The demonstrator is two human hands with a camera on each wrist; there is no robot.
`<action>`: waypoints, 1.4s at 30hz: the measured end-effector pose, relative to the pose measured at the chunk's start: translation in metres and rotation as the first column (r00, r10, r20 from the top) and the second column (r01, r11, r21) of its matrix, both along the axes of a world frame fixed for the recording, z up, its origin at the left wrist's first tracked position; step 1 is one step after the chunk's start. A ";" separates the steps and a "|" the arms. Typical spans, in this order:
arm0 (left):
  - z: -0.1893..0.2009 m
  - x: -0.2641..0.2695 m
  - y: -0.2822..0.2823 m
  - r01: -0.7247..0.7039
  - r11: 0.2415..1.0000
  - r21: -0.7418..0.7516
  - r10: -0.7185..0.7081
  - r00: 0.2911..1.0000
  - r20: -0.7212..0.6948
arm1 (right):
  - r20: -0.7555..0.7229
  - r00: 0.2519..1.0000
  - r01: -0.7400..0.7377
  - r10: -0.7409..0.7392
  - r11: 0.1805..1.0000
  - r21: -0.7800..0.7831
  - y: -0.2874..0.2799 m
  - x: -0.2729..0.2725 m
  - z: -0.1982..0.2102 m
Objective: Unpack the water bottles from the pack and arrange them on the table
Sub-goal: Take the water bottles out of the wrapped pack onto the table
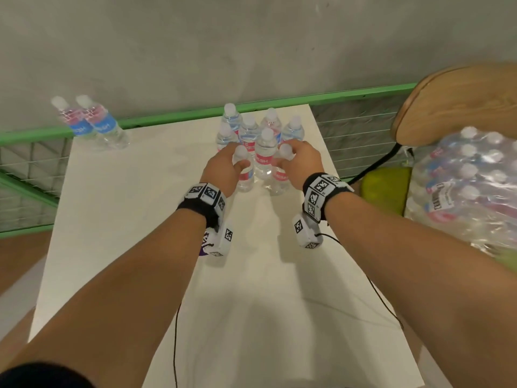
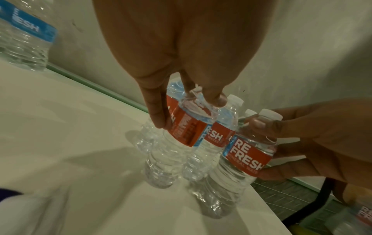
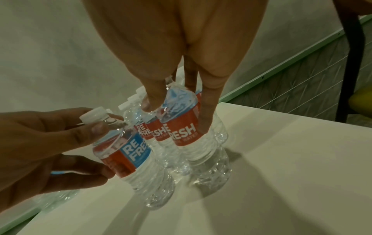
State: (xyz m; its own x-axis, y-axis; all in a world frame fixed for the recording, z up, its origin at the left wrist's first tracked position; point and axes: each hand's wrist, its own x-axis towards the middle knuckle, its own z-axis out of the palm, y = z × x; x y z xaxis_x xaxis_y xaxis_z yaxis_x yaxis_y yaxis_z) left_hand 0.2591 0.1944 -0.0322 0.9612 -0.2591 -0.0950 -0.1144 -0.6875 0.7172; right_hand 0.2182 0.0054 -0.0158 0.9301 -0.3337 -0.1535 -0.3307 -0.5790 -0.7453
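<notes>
Several clear water bottles (image 1: 260,133) with red and blue labels stand clustered at the far middle of the white table (image 1: 134,219). My left hand (image 1: 237,163) grips the front left bottle (image 1: 245,175) near its shoulder, thumb and fingers curled round it (image 2: 181,132). My right hand (image 1: 291,161) grips the front right bottle (image 1: 279,177) the same way, and its red label (image 3: 185,132) faces the right wrist camera. Both bottles stand at the table surface beside the cluster. The shrink-wrapped pack (image 1: 464,186) of bottles lies at the right.
Two more bottles (image 1: 92,124) stand at the table's far left corner. A green rail (image 1: 167,119) with wire mesh runs behind the table below a grey wall. The pack rests on a wooden chair (image 1: 458,105) with a green seat (image 1: 386,189). A thin black cable (image 1: 175,331) hangs near me.
</notes>
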 end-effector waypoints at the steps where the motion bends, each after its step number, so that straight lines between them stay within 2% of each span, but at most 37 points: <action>1: 0.001 0.004 -0.003 -0.007 1.000 0.006 0.007 1.000 0.006 | -0.004 1.000 0.011 -0.011 1.000 -0.008 0.001 0.004 0.001; 5: 0.002 0.014 -0.014 -0.042 0.999 0.009 0.042 0.999 -0.005 | -0.027 0.999 0.026 -0.028 0.997 -0.070 0.003 0.017 0.002; 11: 0.001 0.018 -0.027 -0.105 0.994 -0.020 0.104 0.994 -0.032 | -0.043 0.999 -0.031 0.023 0.984 -0.177 -0.004 0.029 0.003; 22: 0.003 0.018 -0.033 -0.150 0.988 -0.031 0.149 0.988 -0.038 | -0.066 0.998 -0.019 0.008 0.987 -0.162 -0.006 0.036 0.004; 27: 0.003 0.016 -0.024 -0.070 0.997 0.040 0.070 0.998 0.006 | -0.111 0.987 -0.147 0.119 0.946 -0.288 -0.011 0.033 0.010; 31: 0.010 0.011 -0.021 -0.038 0.997 0.060 0.035 0.998 0.049 | -0.104 0.985 -0.161 0.140 0.957 -0.240 -0.021 0.024 0.011; 35: 0.030 -0.014 -0.027 -0.125 0.992 0.009 0.120 0.969 0.217 | 0.055 0.990 -0.116 0.131 0.967 -0.226 -0.038 -0.017 0.021; 37: 0.037 -0.039 -0.036 -0.085 0.996 -0.034 0.090 0.964 0.248 | 0.146 0.979 -0.118 0.145 0.977 -0.180 -0.047 -0.059 0.026; 39: 0.040 -0.072 -0.052 0.042 0.997 -0.060 -0.029 0.981 0.192 | 0.179 0.967 -0.160 0.181 0.979 -0.123 -0.060 -0.110 0.026; 42: 0.034 -0.130 -0.088 0.270 0.960 -0.074 -0.266 0.962 0.063 | 0.074 0.968 -0.233 0.238 0.969 -0.077 -0.086 -0.183 0.011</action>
